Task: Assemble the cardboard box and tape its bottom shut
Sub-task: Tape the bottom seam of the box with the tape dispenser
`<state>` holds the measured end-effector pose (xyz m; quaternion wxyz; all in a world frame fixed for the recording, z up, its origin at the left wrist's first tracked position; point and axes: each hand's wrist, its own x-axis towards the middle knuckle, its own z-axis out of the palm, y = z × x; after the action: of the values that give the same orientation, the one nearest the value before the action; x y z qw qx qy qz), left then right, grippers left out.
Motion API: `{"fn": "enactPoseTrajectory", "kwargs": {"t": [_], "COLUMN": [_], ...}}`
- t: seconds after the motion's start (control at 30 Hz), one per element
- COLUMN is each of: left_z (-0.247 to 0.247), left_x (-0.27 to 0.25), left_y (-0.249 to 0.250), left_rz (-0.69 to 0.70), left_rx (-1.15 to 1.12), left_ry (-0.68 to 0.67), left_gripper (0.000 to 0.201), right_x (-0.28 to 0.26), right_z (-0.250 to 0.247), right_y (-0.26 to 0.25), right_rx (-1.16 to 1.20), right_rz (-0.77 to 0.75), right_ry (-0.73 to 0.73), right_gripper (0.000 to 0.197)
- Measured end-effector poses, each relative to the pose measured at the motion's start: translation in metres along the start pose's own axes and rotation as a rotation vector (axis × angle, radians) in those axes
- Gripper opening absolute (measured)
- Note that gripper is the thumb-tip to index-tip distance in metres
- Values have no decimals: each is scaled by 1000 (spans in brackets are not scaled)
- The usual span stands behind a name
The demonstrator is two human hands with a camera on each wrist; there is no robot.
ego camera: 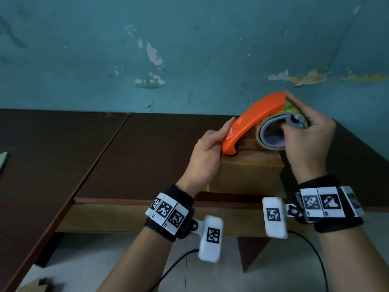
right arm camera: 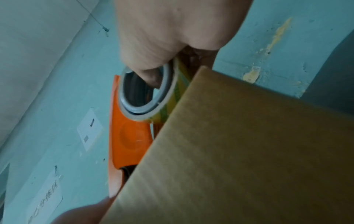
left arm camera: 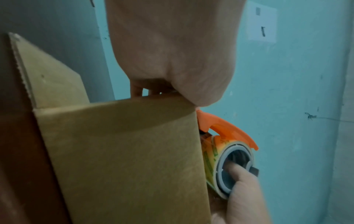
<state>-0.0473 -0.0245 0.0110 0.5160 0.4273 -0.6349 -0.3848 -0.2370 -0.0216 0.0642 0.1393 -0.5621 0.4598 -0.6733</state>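
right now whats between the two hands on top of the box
The orange tape dispenser with its tape roll spans the gap: the left hand holds its low end, the right hand the roll. Head view, above the cardboard box.

Black wristbands (ego camera: 168,216), white coded tags, white camera pods (ego camera: 210,241), black cables.

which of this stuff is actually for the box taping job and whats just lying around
For the job:
- cardboard box, standing on the table
- orange tape dispenser with its tape roll, resting on the box
- left hand gripping the dispenser's front end
- right hand gripping the roll

Lying about:
- pale flat object at the table's far left
- cardboard scrap on the floor
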Motion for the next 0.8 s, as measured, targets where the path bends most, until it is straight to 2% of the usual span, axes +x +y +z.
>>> {"fn": "enactPoseTrajectory", "kwargs": {"t": [0.1, 0.23, 0.33, 0.43, 0.57, 0.7, 0.8], "left_z": [0, -2, -1, 1, 2, 2, 3], "left_x": [0, 0, -1, 0, 0, -4, -3], "left_y": [0, 1, 2, 1, 2, 11, 6], "left_rz": [-9, -21, -25, -43, -21, -28, -102], "left_rx": [-4, -19, -47, -85, -78, -122, -149], "left_ry": [-5, -32, -20, 1, 11, -14, 58], "left_gripper": [63, 63, 58, 57, 57, 53, 46], "right_x": [0, 3, 3, -1, -9, -10, -7], "right_z": [1, 0, 2, 9, 18, 20, 15], "right_y": [-1, -9, -9, -9, -12, -13, -9], "right_rx": [-141, -166, 43, 227, 228, 157, 106], "right_rz": [82, 126, 296, 444, 433, 397, 356], "right_ry": [33, 44, 95, 68, -80, -58, -68], "right_gripper": [60, 59, 50, 42, 13, 10, 10]}}
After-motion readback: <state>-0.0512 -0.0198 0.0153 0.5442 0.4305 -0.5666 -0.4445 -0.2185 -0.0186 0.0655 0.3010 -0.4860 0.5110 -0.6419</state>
